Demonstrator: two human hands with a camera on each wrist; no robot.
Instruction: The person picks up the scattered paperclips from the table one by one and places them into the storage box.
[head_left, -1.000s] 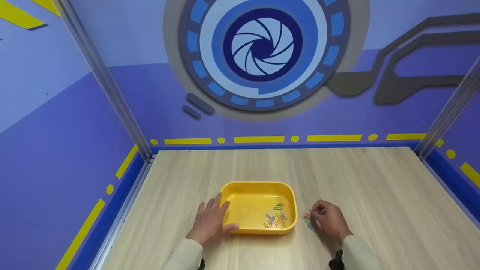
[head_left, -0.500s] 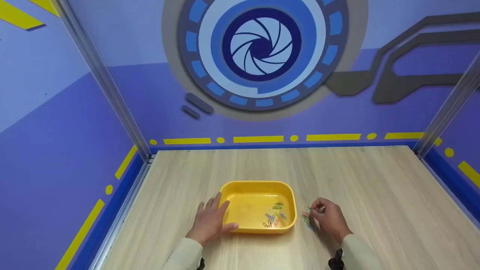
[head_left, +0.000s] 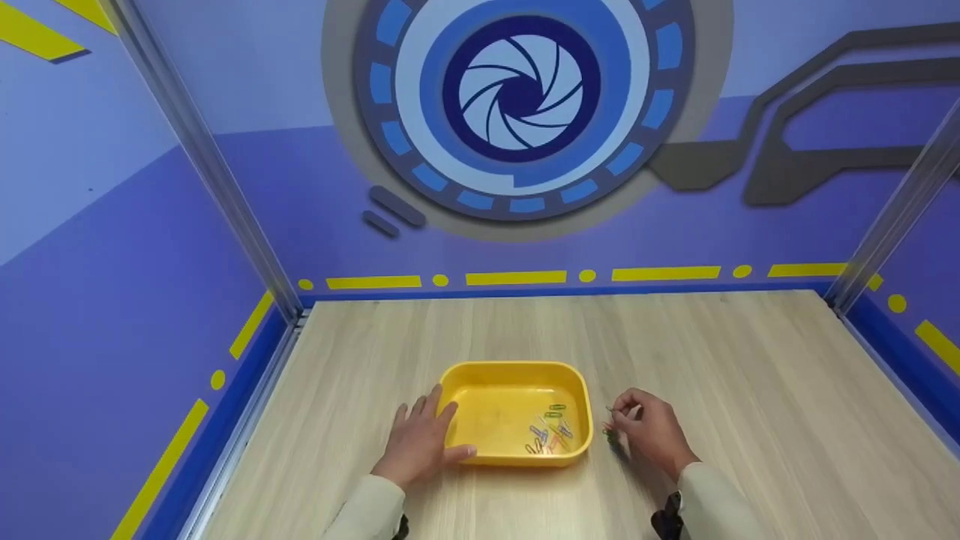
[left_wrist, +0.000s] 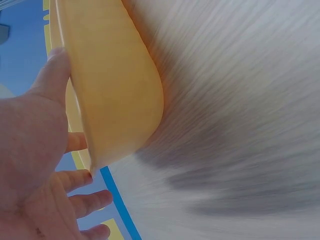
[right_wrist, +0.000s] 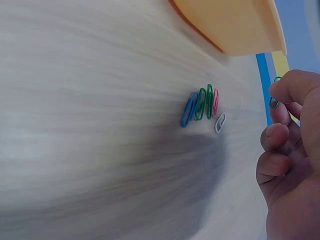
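Observation:
A yellow plastic tray (head_left: pixel 517 367) sits on the wooden table, with several coloured paper clips (head_left: pixel 553 431) lying in its right part. My left hand (head_left: pixel 420 442) rests at the tray's left front corner, fingers spread and straight. In the left wrist view its thumb lies on the rim and some fingertips overlap the tray's edge. My right hand (head_left: pixel 654 431) pinches a green paper clip (right_wrist: pixel 274 102) between thumb and index finger, raised above the table. Below it lie a blue clip (right_wrist: pixel 189 110), green clips (right_wrist: pixel 200 105), a pink clip (right_wrist: pixel 215 102) and a white clip (right_wrist: pixel 220 122).
The wooden table (head_left: pixel 360 360) is bounded by a purple-blue back wall (head_left: pixel 285 195) and side walls. Metal corner posts (head_left: pixel 217 165) stand at the back left and right. The loose clips lie just right of the tray.
My right hand has risen from the clip pile and shifted slightly left towards the tray, carrying the green paper clip. The left hand and tray have stayed in place.

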